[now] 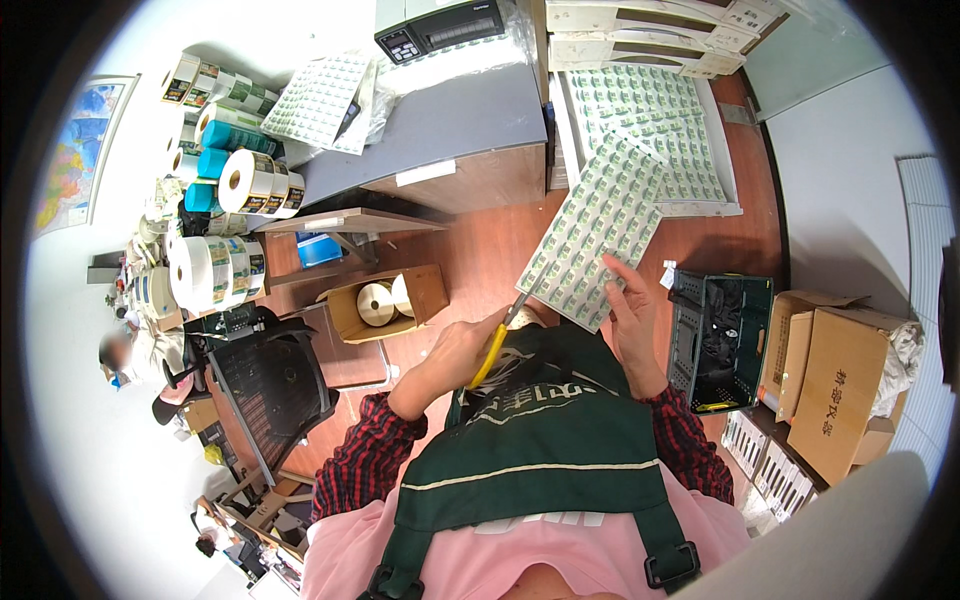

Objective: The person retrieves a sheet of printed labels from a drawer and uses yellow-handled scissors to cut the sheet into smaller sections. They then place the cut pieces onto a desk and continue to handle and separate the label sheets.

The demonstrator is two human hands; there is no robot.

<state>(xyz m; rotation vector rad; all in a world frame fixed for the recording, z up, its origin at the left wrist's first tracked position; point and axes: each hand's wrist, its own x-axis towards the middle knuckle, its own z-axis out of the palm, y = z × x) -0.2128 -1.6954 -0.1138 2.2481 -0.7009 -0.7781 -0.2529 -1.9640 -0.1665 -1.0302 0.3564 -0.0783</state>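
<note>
My left hand (459, 351) grips scissors with yellow handles (491, 354), their metal blades at the lower left corner of a sheet of small green-and-white labels (596, 225). The sheet is held at a slant in front of the dark green apron. My right hand (634, 311) pinches its lower right edge between thumb and fingers. Beyond the sheet's upper end, an open white drawer (731, 208) holds more sheets of similar labels (690, 142). Whether the blades are closed on the sheet cannot be told.
A grey-topped desk (465, 105) bears a label printer (442, 34), label sheets (319, 97) and label rolls (247, 182). On the floor are an open carton (427, 292) and a green crate (761, 330). Cartons (840, 390) stand right, a black mesh chair (262, 382) left; people are farther left.
</note>
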